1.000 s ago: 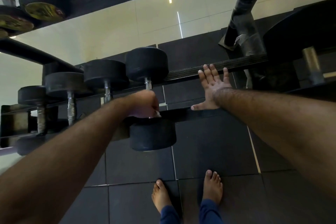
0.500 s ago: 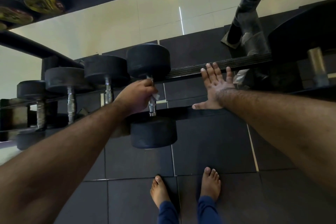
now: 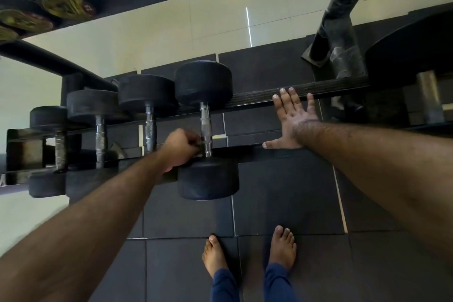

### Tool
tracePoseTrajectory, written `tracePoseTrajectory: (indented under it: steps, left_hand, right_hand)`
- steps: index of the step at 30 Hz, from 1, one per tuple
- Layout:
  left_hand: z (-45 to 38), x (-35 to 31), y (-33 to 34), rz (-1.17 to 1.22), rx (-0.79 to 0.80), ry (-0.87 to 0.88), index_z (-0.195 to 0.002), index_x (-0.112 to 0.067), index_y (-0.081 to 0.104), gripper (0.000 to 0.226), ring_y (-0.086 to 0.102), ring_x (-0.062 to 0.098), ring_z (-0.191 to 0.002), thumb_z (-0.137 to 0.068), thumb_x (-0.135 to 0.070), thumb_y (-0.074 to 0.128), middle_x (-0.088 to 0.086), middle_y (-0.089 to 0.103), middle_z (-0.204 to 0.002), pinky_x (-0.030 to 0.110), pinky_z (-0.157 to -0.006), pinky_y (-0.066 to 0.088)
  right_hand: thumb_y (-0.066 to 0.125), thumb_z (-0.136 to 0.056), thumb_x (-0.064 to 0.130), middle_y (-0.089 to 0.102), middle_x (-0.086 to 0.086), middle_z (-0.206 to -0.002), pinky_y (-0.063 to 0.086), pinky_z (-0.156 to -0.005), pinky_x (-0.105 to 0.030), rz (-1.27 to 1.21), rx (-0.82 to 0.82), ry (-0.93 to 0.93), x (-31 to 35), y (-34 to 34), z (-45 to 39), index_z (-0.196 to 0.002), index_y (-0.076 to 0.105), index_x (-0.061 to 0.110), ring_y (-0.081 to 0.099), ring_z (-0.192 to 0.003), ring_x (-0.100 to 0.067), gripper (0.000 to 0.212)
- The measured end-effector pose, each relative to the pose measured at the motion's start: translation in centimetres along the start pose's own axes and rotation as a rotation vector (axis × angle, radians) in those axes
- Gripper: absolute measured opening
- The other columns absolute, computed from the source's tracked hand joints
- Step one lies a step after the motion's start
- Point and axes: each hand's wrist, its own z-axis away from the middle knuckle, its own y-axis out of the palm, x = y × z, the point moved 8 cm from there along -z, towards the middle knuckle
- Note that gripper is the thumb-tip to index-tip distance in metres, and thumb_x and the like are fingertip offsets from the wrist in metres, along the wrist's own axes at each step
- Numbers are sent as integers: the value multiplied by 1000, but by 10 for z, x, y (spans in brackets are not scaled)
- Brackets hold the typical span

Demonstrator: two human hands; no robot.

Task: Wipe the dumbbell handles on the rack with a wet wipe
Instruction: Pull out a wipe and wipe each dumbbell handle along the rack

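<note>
**Four dumbbells on the low rack, left hand at the rightmost handle**

I count four dumbbells in a row on the lower rack. The rightmost dumbbell sits at about 12 o'clock from my bare feet, and the other three run off toward 9 o'clock, each a little smaller. All have round, matte black rubber heads and knurled steel handles; the leftmost handle looks dull and worn.

My left hand is curled into a clenched grip at the near end of the rightmost handle, on its 9 o'clock side, fingertips touching the steel. Something is bunched between the fingers, but I cannot tell from here whether it is the wet wipe; almost nothing of it shows.

My right hand is released and flat, fingers spread: fingertips on the ribbed far rail, thumb on the near rail, at 3 o'clock from the dumbbell and well apart from it.

At 10 o'clock an upper shelf carries three plates with yellow-gold faces. At 2 o'clock a thick black post slants up from the floor, and a large black weight sits at the right edge.

The floor is dark square rubber tiles under the rack and my two feet, with glossy cream tiles beyond that reflect strip lights.
</note>
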Motion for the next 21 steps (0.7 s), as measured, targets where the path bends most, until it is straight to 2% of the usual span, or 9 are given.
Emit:
tracePoseTrajectory:
  steps: [4, 6, 8, 9, 11, 14, 17, 19, 21]
  left_hand:
    - [-15, -7, -23, 509, -273, -101, -96, -12, 70, 2, 73, 26, -82, -98, -10, 70, 11, 73, -92, 30, -58, 59]
    - [-29, -22, -9, 845, -149, -122, -107, -6, 67, 12, 73, 25, -74, -105, -9, 56, 14, 71, -94, 30, -55, 59]
    - [-38, -26, 14, 1078, 102, -218, -111, -6, 66, 24, 77, 29, -82, -109, -9, 42, 15, 72, -102, 37, -67, 64]
    - [-37, -22, 20, 1090, 192, -273, -108, -7, 66, 27, 77, 29, -85, -109, -9, 40, 14, 72, -102, 38, -71, 65]
    - [-26, -9, 22, 869, 339, -359, -102, -10, 64, 26, 77, 24, -79, -106, -2, 40, 11, 72, -93, 36, -70, 65]
    - [-18, 5, 5, 533, 374, -423, -96, -9, 60, 25, 73, 16, -61, -105, 6, 42, 8, 72, -75, 29, -59, 63]
    - [-28, -17, -6, 848, 189, -322, -90, -11, 60, 29, 66, 9, -53, -105, 5, 40, 3, 69, -71, 24, -49, 57]
    - [-35, -24, -2, 1039, 155, -271, -94, -10, 66, 30, 71, 15, -71, -104, 2, 40, 7, 71, -90, 28, -59, 60]
    - [-38, -23, 13, 1106, 250, -282, -103, -7, 69, 34, 75, 25, -89, -104, 0, 35, 13, 74, -104, 34, -67, 63]
  right_hand:
    - [41, -64, 109, -52, -8, -162, -24, -121, -69, -5, -12, -4, 0, 1, 0, -158, -41, 16, -52, -147, -29, 155]
    - [41, -65, 109, -53, -8, -162, -23, -121, -69, -1, -10, -1, 0, 1, -1, -157, -41, 16, -52, -147, -29, 155]
    - [42, -65, 109, -53, -7, -162, -23, -121, -69, 3, -7, 2, -1, 1, -1, -158, -41, 16, -51, -147, -29, 154]
    - [42, -65, 108, -53, -7, -162, -23, -121, -69, 2, -3, 4, -1, 1, -1, -157, -41, 16, -52, -147, -29, 154]
    - [42, -65, 109, -54, -7, -160, -25, -120, -68, 3, 2, 7, -1, 2, -1, -156, -42, 17, -53, -146, -29, 155]
    - [41, -64, 109, -56, -7, -159, -25, -120, -68, 2, 1, 6, -1, 3, -3, -155, -44, 17, -54, -144, -29, 155]
    - [39, -63, 110, -57, -7, -158, -25, -120, -69, -1, -1, 4, -1, 5, -3, -155, -44, 16, -55, -143, -30, 156]
    - [40, -63, 110, -57, -8, -158, -25, -120, -69, -3, 2, 8, 0, 5, -3, -155, -44, 16, -55, -144, -30, 155]
    - [41, -64, 109, -56, -8, -158, -24, -120, -69, 0, 4, 13, 1, 4, -2, -156, -43, 16, -54, -144, -30, 155]
